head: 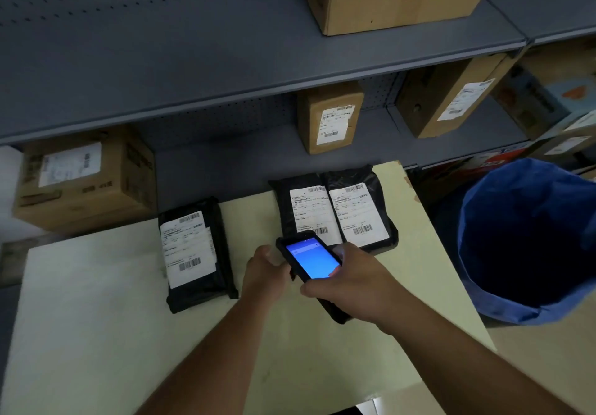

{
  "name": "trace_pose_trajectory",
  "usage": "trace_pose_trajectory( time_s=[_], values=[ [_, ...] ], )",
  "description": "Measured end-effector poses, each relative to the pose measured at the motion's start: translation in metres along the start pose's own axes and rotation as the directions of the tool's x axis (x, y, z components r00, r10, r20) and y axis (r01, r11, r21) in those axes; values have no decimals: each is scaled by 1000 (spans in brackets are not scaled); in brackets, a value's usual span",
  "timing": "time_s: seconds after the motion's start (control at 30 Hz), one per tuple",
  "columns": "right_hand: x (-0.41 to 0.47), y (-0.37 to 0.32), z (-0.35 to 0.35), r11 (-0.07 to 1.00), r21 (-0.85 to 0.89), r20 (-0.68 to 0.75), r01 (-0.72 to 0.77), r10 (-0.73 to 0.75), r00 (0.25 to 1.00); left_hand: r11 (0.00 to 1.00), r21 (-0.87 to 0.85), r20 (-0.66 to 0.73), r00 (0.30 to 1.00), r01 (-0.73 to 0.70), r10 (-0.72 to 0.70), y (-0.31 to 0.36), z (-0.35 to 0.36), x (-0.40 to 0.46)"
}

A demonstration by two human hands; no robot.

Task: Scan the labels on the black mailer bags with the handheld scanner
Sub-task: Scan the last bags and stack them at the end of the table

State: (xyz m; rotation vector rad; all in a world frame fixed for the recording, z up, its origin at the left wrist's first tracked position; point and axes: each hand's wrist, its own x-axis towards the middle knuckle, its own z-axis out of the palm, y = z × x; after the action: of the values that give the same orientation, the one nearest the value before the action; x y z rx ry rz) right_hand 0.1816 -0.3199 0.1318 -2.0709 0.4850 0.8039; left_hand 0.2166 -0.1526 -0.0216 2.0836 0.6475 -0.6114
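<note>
Three black mailer bags with white labels lie on the cream table (96, 301). One bag (195, 253) is at the left, and two bags (301, 211) (361, 211) lie side by side at the back. The black handheld scanner (311, 258), its blue screen lit, hovers just in front of the middle bag's barcode. My right hand (351, 282) grips the scanner from the right and below. My left hand (263, 269) touches the scanner's left side, fingers curled; whether it grips it is hard to tell.
A blue bin liner (529, 240) stands open at the table's right. Grey metal shelves (258, 69) behind the table carry several labelled cardboard boxes, one (84, 179) at the left on the lower shelf and one (329, 117) directly behind the bags.
</note>
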Motion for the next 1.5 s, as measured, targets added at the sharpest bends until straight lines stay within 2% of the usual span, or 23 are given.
trace_pose_trajectory(
  time_s=[0.3, 0.43, 0.63, 0.73, 0.83, 1.03, 1.17, 1.5],
  values=[
    [-4, -35, 42, 998, -58, 41, 39, -37, 999, 977, 177, -211, 965, -118, 155, -21, -57, -7],
    [-7, -45, 60, 996, -82, 63, 34, -28, 998, 973, 182, -290, 938, -141, 190, -38, -80, -6],
    [-8, -58, 87, 993, -110, 93, 32, -22, 995, 961, 276, -437, 892, 8, 118, -68, -113, -4],
    [-8, -61, 98, 992, -123, 103, 34, -21, 994, 969, 239, -475, 878, 68, 56, -84, -121, -1],
    [-7, -65, 109, 989, -141, 114, 32, -16, 993, 976, 168, -458, 888, 137, -46, -98, -126, 3],
    [-4, -69, 121, 987, -158, 126, 24, -4, 992, 964, 3, -316, 915, 267, -252, -109, -125, 11],
    [1, -67, 123, 983, -181, 123, 17, 6, 992, 949, -81, -254, 914, 305, -315, -110, -118, 20],
    [9, -63, 119, 985, -173, 113, -1, 21, 993, 926, -111, -224, 899, 361, -378, -101, -108, 29]
  ],
)
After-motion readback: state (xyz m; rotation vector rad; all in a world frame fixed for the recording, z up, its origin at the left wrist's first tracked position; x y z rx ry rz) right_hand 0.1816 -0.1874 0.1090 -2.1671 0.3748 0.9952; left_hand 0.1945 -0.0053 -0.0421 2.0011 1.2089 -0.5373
